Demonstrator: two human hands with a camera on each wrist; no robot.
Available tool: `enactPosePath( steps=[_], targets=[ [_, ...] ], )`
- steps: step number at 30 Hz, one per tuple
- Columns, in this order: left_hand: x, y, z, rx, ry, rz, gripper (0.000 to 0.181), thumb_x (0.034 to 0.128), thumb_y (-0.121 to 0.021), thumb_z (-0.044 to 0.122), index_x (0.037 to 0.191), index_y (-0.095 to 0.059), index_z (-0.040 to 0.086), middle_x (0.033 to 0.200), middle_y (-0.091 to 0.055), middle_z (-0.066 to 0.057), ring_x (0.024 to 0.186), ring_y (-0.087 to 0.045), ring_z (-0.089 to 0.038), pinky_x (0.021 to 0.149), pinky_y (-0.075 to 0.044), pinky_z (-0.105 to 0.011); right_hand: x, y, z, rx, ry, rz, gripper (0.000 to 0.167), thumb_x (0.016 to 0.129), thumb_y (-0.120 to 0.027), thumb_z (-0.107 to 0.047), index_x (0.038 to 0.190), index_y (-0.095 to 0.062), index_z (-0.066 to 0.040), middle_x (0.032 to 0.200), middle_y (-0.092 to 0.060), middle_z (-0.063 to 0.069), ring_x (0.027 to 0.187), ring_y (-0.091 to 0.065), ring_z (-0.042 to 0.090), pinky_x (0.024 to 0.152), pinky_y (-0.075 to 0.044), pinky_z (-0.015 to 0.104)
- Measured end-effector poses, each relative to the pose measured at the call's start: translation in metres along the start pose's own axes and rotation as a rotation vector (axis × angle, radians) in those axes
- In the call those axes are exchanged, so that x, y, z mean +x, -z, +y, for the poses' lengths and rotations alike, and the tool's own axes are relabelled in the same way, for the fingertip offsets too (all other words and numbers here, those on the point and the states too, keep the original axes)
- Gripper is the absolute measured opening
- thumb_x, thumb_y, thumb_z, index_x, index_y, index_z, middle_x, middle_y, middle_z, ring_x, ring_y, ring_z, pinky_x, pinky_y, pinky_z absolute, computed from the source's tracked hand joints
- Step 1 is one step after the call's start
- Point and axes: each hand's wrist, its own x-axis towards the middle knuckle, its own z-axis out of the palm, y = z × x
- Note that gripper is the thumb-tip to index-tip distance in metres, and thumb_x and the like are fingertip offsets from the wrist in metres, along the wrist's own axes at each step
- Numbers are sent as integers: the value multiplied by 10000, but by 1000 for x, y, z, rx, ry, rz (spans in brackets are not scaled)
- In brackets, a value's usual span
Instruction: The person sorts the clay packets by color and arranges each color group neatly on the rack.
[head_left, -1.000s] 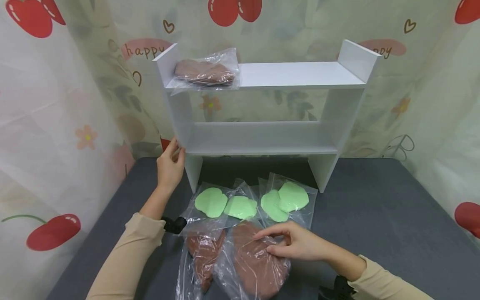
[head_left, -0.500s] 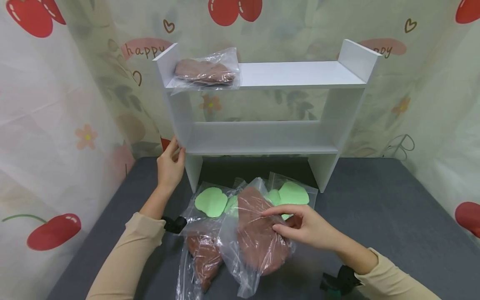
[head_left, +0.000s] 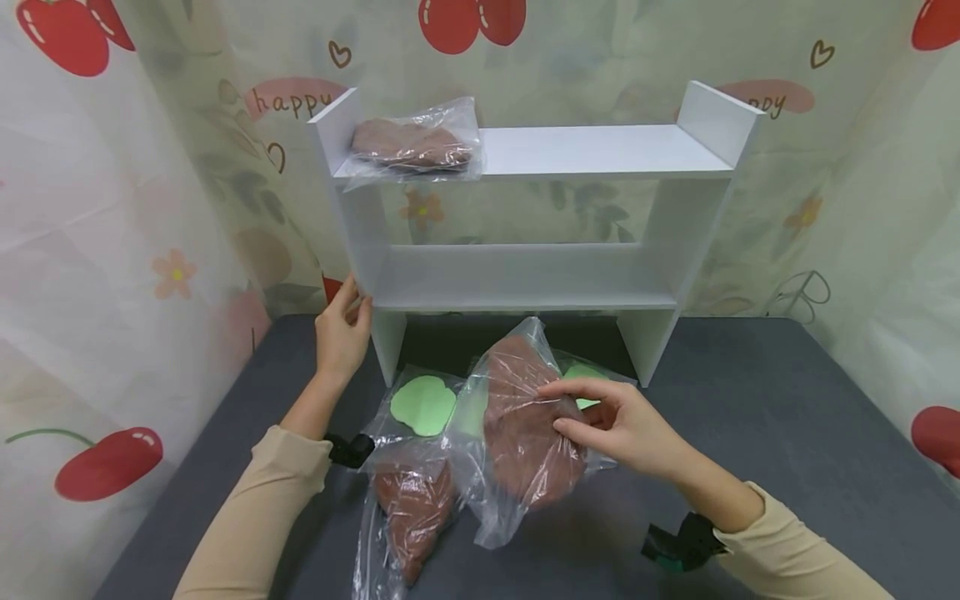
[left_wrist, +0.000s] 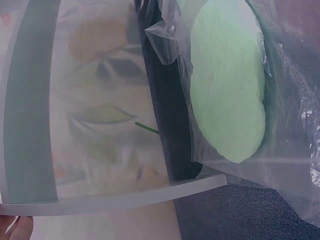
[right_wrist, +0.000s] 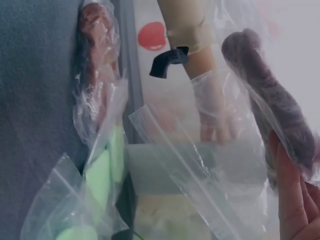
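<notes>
My right hand [head_left: 622, 425] pinches the edge of a clear zip bag holding a flat brown piece [head_left: 525, 417], raised above the table. In the right wrist view, that brown piece [right_wrist: 270, 90] appears edge-on beside my fingers [right_wrist: 287, 200]. My left hand [head_left: 341, 333] touches the outer left side of a white two-tier shelf [head_left: 525, 292], with the fingertips near its front edge. Below the raised bag lie bags with light green flat pieces [head_left: 423, 406], partly covered by it. Another bagged brown piece [head_left: 416, 508] rests at the front.
On the upper tier, at the left, lies a bagged brown piece [head_left: 411, 145]. The shelf stands toward the back of a dark grey table [head_left: 765, 417]. A printed curtain [head_left: 570, 58] hangs behind, with a thin cable [head_left: 802, 292] at the right.
My right hand has lifted the brown piece's bag off the table and carried it up toward the shelf, over the green pieces. My left hand has stayed at the shelf's side.
</notes>
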Motion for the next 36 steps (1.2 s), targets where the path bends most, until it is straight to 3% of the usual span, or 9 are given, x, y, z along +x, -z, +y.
enactPosePath(
  steps=[8, 14, 19, 21, 28, 36],
  targets=[
    [-1, 0, 0, 8, 2, -1, 495, 942, -521, 60, 1420, -411, 118, 1369, -503, -185, 1180, -564, -343, 893, -516, -479, 4, 8, -7, -6, 42, 56, 382, 840, -621, 64, 1214, -581, 0, 1165, -605, -135, 576, -580, 86, 535, -517, 218],
    [-1, 0, 1, 17, 11, 0, 496, 941, -522, 62, 1420, -412, 126, 1352, -516, -196, 1149, -583, -350, 876, -522, -483, 6, 15, -17, -42, 47, 104, 423, 824, -628, 84, 1229, -573, -25, 1130, -596, -119, 563, -575, 117, 491, -497, 245],
    [0, 0, 1, 8, 12, 3, 495, 939, -525, 60, 1417, -418, 127, 1351, -518, -193, 1159, -578, -347, 885, -519, -481, 10, 22, -26, -72, 38, 150, 457, 806, -646, 90, 1240, -560, -23, 1122, -591, -102, 637, -614, 128, 515, -511, 244],
    [0, 0, 0, 7, 12, 5, 496, 937, -528, 54, 1416, -419, 123, 1351, -516, -197, 1157, -577, -353, 884, -518, -486, 13, 26, -29, -96, 55, 170, 470, 794, -655, 97, 1240, -562, -19, 1135, -594, -98, 669, -624, 125, 545, -519, 234],
    [0, -1, -1, 6, -3, 15, 492, 930, -534, 41, 1407, -432, 109, 1340, -524, -204, 1152, -578, -355, 879, -519, -490, 25, 41, -40, -109, 170, 233, 499, 753, -642, 175, 1219, -577, 6, 1065, -614, -62, 537, -469, 81, 443, -374, 234],
    [0, 0, -1, 11, -10, 15, 487, 933, -531, 45, 1407, -431, 98, 1340, -524, -204, 1147, -581, -357, 871, -522, -491, 42, 56, -54, -102, 196, 319, 469, 758, -626, 184, 1193, -599, 11, 1074, -632, -14, 613, -536, 96, 508, -429, 197]
  ],
)
